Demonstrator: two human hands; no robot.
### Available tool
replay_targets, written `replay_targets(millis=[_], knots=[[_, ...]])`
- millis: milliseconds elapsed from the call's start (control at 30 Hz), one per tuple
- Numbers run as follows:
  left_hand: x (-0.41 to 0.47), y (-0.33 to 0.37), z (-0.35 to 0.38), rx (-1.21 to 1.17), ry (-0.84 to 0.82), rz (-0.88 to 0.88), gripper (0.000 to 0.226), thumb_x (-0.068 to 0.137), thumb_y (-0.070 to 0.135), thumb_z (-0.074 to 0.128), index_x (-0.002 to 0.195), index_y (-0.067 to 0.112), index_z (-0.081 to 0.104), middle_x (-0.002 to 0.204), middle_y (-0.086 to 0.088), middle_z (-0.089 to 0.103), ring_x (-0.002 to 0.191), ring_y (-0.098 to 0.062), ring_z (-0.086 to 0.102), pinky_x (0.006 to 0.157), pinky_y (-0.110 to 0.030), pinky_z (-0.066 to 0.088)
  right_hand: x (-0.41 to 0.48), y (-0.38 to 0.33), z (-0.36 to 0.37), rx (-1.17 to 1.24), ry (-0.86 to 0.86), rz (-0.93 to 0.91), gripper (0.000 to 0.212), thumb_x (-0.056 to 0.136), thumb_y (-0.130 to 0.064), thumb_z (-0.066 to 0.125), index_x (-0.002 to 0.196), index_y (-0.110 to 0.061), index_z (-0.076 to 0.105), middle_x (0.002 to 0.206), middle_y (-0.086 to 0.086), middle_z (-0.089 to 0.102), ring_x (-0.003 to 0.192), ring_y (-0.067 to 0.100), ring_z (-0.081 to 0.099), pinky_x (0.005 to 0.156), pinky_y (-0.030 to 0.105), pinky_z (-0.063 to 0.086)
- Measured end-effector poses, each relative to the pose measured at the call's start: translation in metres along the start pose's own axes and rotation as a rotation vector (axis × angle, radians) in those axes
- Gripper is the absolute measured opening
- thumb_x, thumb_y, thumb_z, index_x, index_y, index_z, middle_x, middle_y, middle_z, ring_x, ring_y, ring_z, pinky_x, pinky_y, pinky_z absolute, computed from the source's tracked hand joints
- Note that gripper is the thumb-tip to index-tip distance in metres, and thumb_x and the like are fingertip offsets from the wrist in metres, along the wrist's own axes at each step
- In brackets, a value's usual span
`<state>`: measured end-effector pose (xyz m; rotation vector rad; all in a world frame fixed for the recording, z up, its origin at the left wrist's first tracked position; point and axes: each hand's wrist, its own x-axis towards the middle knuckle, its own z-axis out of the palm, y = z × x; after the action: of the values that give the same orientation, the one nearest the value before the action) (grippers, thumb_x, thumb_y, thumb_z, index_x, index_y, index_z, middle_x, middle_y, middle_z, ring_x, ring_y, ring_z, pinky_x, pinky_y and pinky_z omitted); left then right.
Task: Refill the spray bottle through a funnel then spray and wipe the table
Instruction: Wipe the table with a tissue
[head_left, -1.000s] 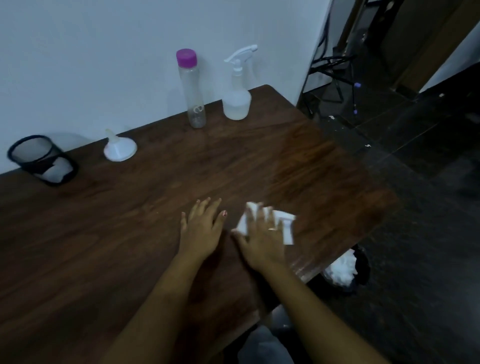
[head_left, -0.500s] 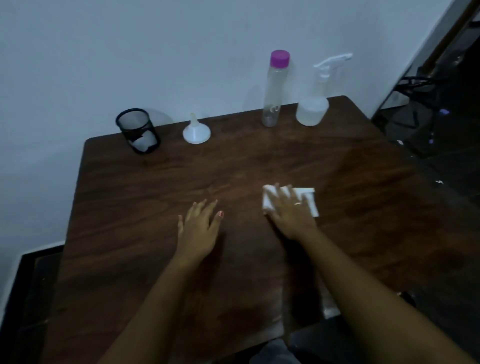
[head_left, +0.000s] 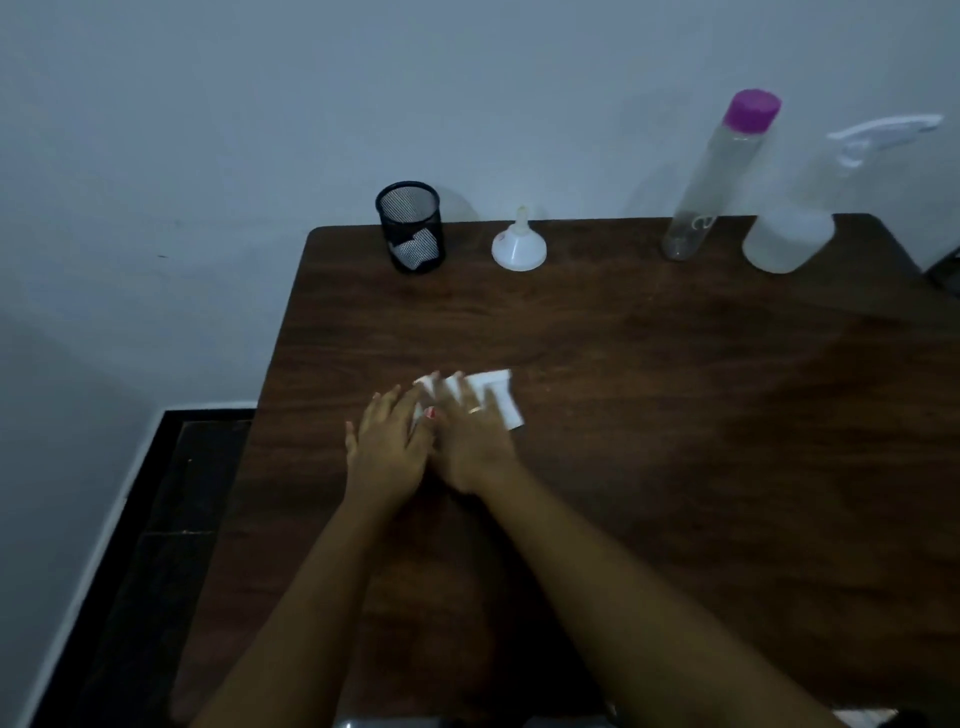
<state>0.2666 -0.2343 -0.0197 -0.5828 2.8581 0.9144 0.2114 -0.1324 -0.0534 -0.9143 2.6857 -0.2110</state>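
My right hand lies flat on a white paper towel, pressing it onto the dark wooden table. My left hand rests flat on the table right beside it, the two hands touching. At the back edge stand a white spray bottle at the far right, a tall clear bottle with a purple cap, and a white funnel set mouth down.
A black mesh cup holding white scraps stands at the back left corner. A white wall runs behind the table. The table's left edge drops to a dark floor with a white skirting line.
My right hand has slid the towel leftward across the table until it meets my left hand. The camera has swung left, so the bottles now sit at the right.
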Motion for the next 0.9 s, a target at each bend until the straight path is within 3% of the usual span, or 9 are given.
replay_targets(millis=[167, 233, 367, 500, 600, 700, 733, 800, 900], knots=[[0.002, -0.004, -0.006, -0.016, 0.019, -0.019, 0.045, 0.099, 0.039, 0.030, 0.143, 0.028, 0.035, 0.155, 0.001, 0.027, 0.146, -0.019, 0.012, 0.116, -0.051, 0.001, -0.017, -0.002, 0.001, 0.002, -0.079, -0.297, 0.067, 0.097, -0.054, 0.026, 0.153, -0.023, 0.010, 0.162, 0.001, 0.005, 0.149, 0.020, -0.005, 0.119, 0.045, -0.004], [0.003, 0.001, -0.006, -0.025, 0.005, -0.015, 0.046, 0.099, 0.040, 0.031, 0.143, 0.030, 0.035, 0.155, 0.001, 0.027, 0.146, -0.018, 0.012, 0.116, -0.050, 0.001, -0.021, 0.024, -0.005, 0.017, -0.020, -0.236, 0.074, 0.088, -0.062, 0.012, 0.153, -0.026, 0.011, 0.162, -0.003, 0.009, 0.149, 0.020, 0.003, 0.119, 0.045, 0.002], [-0.001, 0.008, -0.004, -0.029, -0.031, -0.005, 0.046, 0.099, 0.044, 0.030, 0.144, 0.033, 0.033, 0.156, 0.004, 0.025, 0.146, -0.016, 0.010, 0.117, -0.048, 0.001, -0.030, 0.097, -0.010, 0.015, 0.074, 0.153, 0.092, 0.073, -0.077, -0.006, 0.153, -0.031, 0.002, 0.162, -0.008, 0.004, 0.150, 0.019, 0.001, 0.119, 0.045, 0.003], [-0.005, 0.011, -0.004, -0.032, -0.070, 0.003, 0.047, 0.098, 0.046, 0.028, 0.144, 0.034, 0.032, 0.156, 0.004, 0.024, 0.147, -0.016, 0.009, 0.117, -0.049, 0.001, -0.046, 0.114, -0.013, 0.134, 0.089, 0.381, 0.072, 0.097, -0.057, 0.022, 0.154, -0.021, -0.003, 0.162, -0.003, -0.003, 0.149, 0.018, -0.007, 0.120, 0.044, -0.001], [-0.006, 0.019, -0.004, -0.049, -0.085, -0.005, 0.047, 0.099, 0.044, 0.029, 0.144, 0.032, 0.034, 0.156, 0.004, 0.025, 0.146, -0.016, 0.011, 0.117, -0.049, 0.002, -0.053, 0.074, -0.007, 0.195, 0.062, 0.364, 0.081, 0.092, -0.065, 0.017, 0.153, -0.017, -0.005, 0.162, 0.000, -0.005, 0.149, 0.020, -0.009, 0.119, 0.042, -0.006], [-0.004, 0.026, -0.005, -0.106, -0.077, -0.003, 0.045, 0.099, 0.041, 0.033, 0.142, 0.030, 0.037, 0.154, 0.004, 0.030, 0.145, -0.016, 0.016, 0.117, -0.049, 0.004, -0.063, 0.021, 0.002, 0.211, 0.023, 0.150, 0.109, 0.067, -0.082, -0.012, 0.154, -0.016, -0.001, 0.162, 0.001, 0.000, 0.149, 0.021, -0.005, 0.119, 0.044, -0.006], [-0.004, 0.027, -0.007, -0.143, -0.081, 0.000, 0.044, 0.099, 0.040, 0.034, 0.141, 0.029, 0.039, 0.153, 0.004, 0.032, 0.144, -0.016, 0.020, 0.118, -0.049, 0.005, -0.065, 0.006, 0.005, 0.244, 0.001, 0.060, 0.104, 0.073, -0.082, -0.005, 0.154, -0.017, 0.004, 0.162, 0.002, 0.005, 0.150, 0.021, -0.001, 0.121, 0.045, -0.003], [-0.003, 0.031, -0.014, -0.261, -0.101, 0.015, 0.043, 0.098, 0.039, 0.036, 0.139, 0.028, 0.042, 0.149, 0.003, 0.039, 0.140, -0.015, 0.030, 0.118, -0.050, 0.012, -0.068, -0.019, 0.006, 0.453, -0.032, -0.078, 0.078, 0.090, -0.062, 0.036, 0.153, -0.020, 0.016, 0.160, -0.001, 0.019, 0.148, 0.018, 0.012, 0.121, 0.044, 0.010], [-0.004, 0.038, -0.036, -0.473, -0.116, 0.010, 0.041, 0.099, 0.035, 0.039, 0.138, 0.025, 0.044, 0.146, 0.000, 0.043, 0.135, -0.016, 0.038, 0.113, -0.033, 0.026, -0.066, -0.035, -0.004, 0.909, 0.091, -0.001, 0.092, 0.078, -0.026, 0.074, 0.152, -0.026, 0.019, 0.155, -0.010, 0.029, 0.141, 0.008, 0.029, 0.116, 0.036, 0.029]])
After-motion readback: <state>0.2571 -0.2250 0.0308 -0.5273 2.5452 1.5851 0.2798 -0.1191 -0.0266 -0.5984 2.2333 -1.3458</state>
